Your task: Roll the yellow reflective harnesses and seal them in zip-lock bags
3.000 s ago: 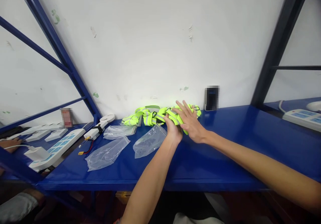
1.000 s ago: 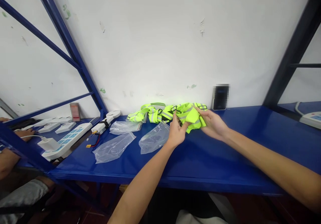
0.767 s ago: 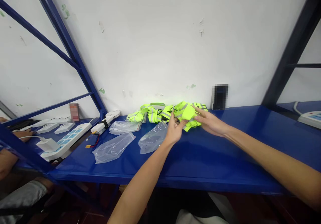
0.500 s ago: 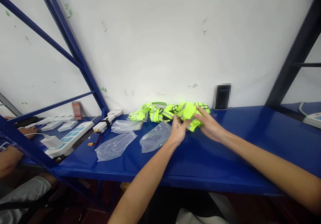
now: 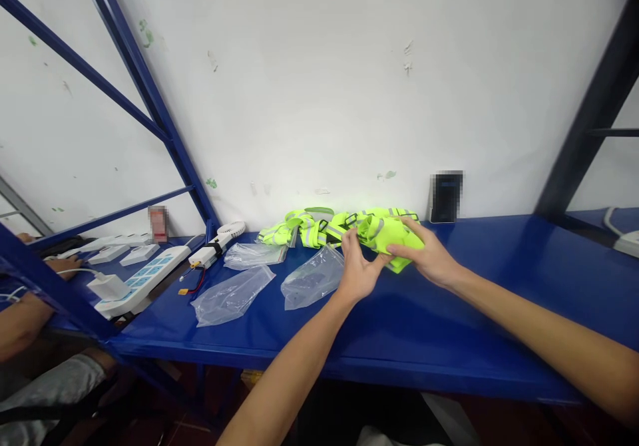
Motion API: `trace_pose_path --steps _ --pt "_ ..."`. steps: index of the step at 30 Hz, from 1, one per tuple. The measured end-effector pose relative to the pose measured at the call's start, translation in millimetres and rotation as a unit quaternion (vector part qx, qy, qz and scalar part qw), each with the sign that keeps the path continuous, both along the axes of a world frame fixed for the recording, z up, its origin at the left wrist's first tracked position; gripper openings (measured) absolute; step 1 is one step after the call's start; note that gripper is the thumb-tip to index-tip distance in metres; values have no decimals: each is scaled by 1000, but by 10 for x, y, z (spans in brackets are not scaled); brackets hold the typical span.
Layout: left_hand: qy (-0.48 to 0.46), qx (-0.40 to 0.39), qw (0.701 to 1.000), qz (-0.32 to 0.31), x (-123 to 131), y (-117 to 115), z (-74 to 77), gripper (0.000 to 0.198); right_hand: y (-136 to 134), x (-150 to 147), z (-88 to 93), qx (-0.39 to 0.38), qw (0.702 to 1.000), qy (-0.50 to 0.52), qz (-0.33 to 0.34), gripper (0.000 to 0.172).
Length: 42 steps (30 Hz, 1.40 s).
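A bundled neon-yellow reflective strap [image 5: 387, 233] with silver stripes is held between both hands above the table. My left hand [image 5: 359, 269] grips its left side, thumb pointing toward the right hand. My right hand [image 5: 432, 253] is closed round its right side, with the thumb on the front. Behind and to the left, more neon-yellow reflective straps [image 5: 312, 229] with black buckles lie in a heap against the wall. One clear plastic bag [image 5: 309, 279] lies flat just left of my left hand. Another clear bag [image 5: 232, 296] is farther left.
A clear bag [image 5: 254, 255], a small white fan [image 5: 229, 229] and a battery lead with a yellow connector [image 5: 184, 291] lie on the left. A power strip [image 5: 150, 279] sits beyond the blue post. A co-worker's arm [image 5: 24, 323] is at far left. A dark device [image 5: 446, 196] leans on the wall.
The bundle in my hands has been turned and gathered more compactly. My right hand has shifted slightly right, and its thumb now presses on the front of the bundle.
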<state>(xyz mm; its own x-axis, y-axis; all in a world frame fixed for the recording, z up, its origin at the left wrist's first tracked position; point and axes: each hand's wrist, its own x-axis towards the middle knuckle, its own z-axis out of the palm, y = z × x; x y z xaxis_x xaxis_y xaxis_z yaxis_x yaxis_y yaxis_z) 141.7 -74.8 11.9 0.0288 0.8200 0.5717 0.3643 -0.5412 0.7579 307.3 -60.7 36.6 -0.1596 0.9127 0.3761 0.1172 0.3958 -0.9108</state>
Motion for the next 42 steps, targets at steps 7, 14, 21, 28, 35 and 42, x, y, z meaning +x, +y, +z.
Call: trace_pose_path --steps 7,14,21,28,35,42 --pt "363 -22 924 117 -713 -156 201 90 73 83 -46 9 993 -104 -52 79" --pt "427 -145 886 111 -920 -10 33 116 72 -55 -134 -53 996 -65 -15 73" --pt "426 32 898 105 -796 -98 3 108 19 -84 -119 -180 980 76 48 58" --pt "417 118 899 59 -775 -158 41 110 -66 -40 -3 -264 945 86 173 32" --pt "438 146 887 4 -743 -236 98 99 -71 0 -18 -264 944 19 197 30" --pt "430 133 893 -16 -699 -253 94 96 -83 -27 -11 -218 964 9 154 55"
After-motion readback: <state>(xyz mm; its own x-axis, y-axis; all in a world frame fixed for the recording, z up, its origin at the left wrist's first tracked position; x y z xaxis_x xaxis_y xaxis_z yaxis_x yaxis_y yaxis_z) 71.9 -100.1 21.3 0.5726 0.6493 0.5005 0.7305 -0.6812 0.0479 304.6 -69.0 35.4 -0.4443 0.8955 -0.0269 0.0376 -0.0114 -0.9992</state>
